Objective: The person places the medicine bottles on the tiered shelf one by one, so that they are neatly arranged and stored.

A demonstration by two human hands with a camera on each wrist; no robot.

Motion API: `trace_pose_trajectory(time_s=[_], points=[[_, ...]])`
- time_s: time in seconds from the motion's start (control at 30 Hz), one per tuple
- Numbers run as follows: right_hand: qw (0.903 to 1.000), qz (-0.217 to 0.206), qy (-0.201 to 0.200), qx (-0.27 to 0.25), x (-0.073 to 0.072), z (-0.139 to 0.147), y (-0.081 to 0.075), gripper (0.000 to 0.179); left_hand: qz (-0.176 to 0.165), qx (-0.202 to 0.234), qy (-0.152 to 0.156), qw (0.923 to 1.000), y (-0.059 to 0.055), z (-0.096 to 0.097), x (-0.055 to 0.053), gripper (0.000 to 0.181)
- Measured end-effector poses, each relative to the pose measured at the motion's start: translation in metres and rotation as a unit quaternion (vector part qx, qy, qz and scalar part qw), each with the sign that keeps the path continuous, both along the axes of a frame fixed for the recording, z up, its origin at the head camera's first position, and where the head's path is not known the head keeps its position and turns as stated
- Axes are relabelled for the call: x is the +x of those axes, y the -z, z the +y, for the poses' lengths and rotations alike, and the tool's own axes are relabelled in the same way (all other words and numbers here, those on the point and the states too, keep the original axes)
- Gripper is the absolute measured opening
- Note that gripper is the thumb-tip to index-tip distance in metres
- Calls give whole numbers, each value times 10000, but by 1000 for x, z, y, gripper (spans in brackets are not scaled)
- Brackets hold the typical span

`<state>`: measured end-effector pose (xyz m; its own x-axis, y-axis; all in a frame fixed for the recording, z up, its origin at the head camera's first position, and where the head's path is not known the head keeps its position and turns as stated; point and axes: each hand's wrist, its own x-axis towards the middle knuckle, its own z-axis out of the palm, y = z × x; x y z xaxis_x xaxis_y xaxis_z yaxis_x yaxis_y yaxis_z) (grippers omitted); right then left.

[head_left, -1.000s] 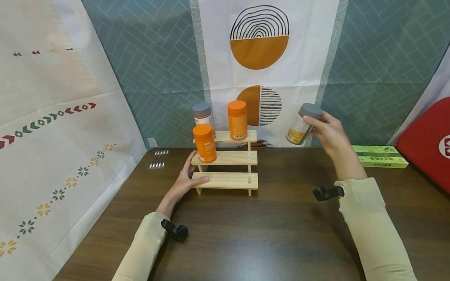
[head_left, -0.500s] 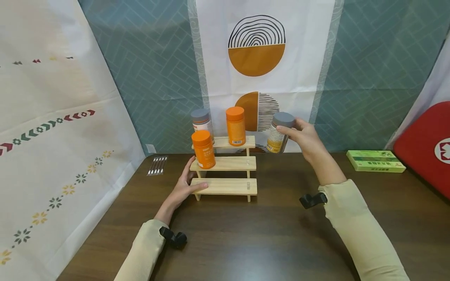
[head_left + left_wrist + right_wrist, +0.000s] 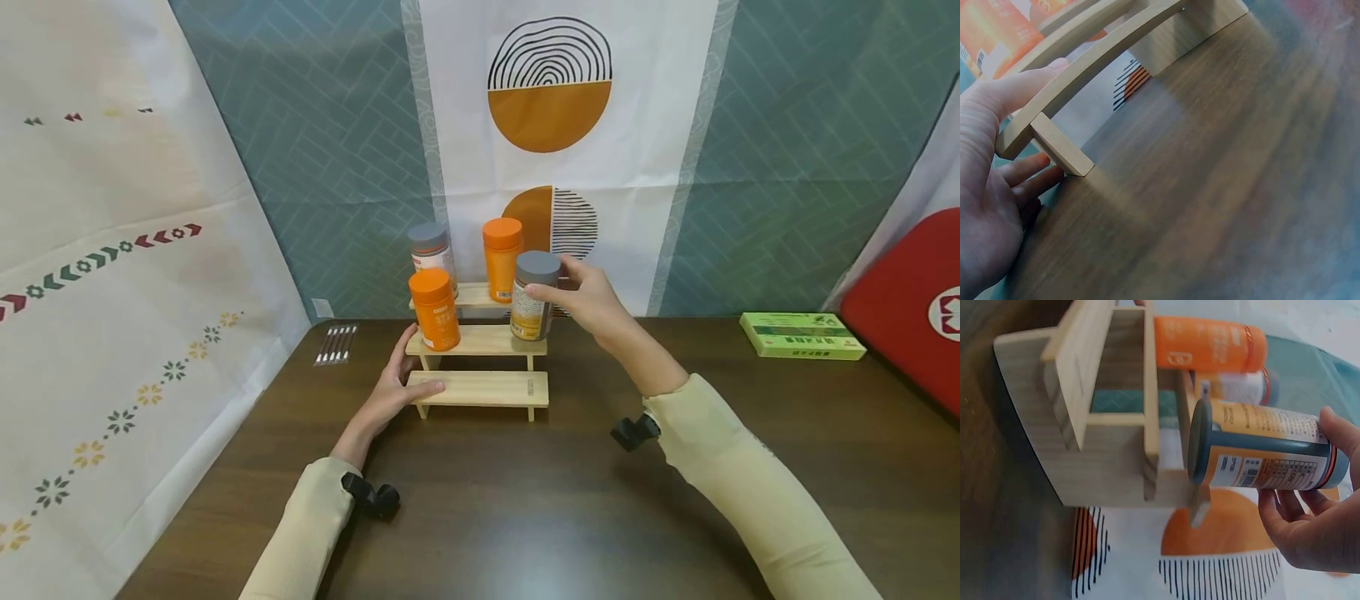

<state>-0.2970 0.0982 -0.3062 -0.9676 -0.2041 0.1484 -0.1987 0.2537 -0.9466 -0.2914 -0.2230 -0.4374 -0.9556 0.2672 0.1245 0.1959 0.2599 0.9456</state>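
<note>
A three-step wooden display stand [image 3: 480, 388] is on the table, its left end gripped by my left hand [image 3: 392, 387]. The thumb lies on the lowest step; the fingers reach round the side post [image 3: 1063, 147]. My right hand [image 3: 592, 304] holds a grey-lidded supplement bottle [image 3: 531, 312] near its lid. That bottle is upright over the right end of the middle step; in the right wrist view a small gap shows between its base [image 3: 1197, 440] and the step. An orange bottle [image 3: 435, 312] stands at the middle step's left end. Another orange bottle [image 3: 501, 254] and a grey-lidded bottle [image 3: 430, 248] occupy the top step.
A pack of cotton swabs [image 3: 336, 344] lies at the table's back left. At the back right are a green box [image 3: 802, 336] and a red case [image 3: 907, 308] with a white emblem. A patterned cloth [image 3: 645, 208] hangs close behind the stand.
My right hand has carried the grey-lidded bottle leftward and down, from right of the stand to over its middle step, turning it from tilted to upright. My left hand keeps its grip.
</note>
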Motion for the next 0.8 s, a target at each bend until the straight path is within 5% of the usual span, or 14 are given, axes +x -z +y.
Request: trace_pose_trajectory(time_s=[0.37,0.8], points=[[9994,286,-140,134,0,-33,13,66,-5,73,35,10000,2,0,-1,100],[9921,1047,-137,673,-3,-41,17,66,-46,45,-62,10000,0,0,0,100]])
